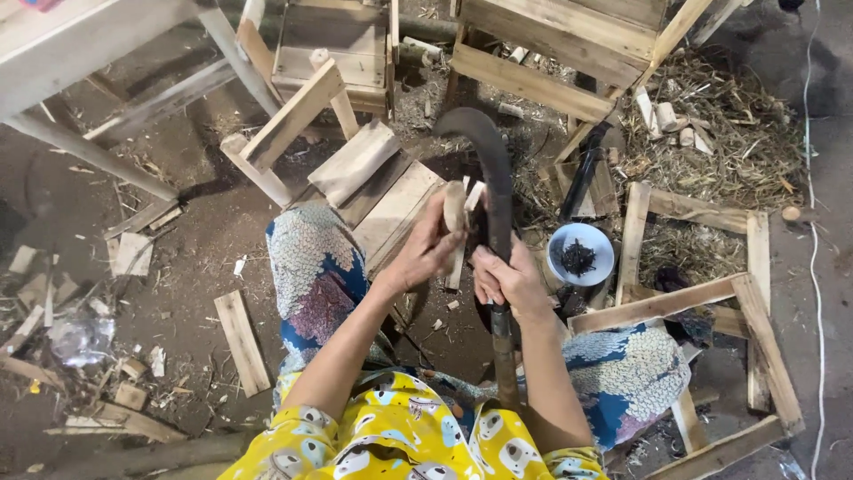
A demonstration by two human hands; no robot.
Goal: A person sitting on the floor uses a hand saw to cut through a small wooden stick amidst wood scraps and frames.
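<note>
The person sat with one long, dark curved blade (pixel 494 191) standing upright between the knees, its handle braced against the body. The right hand (pixel 508 277) was closed around the blade's lower part, just above the handle, steadying it. The left hand (pixel 428 249) gripped one short wooden stick (pixel 456 233) and held it against the blade's edge, just left of the steel. The step in hand looked like shaving or trimming the stick on the fixed blade; the next move would probably call for a firm draw of the wood along the edge, with the fingers kept clear of it. Just right of the blade sat one small round bowl (pixel 579 254) holding dark bits. Beyond the bowl lay one open wooden frame (pixel 745 293), and left of the blade one loose plank (pixel 241 342) on the dirt.
</note>
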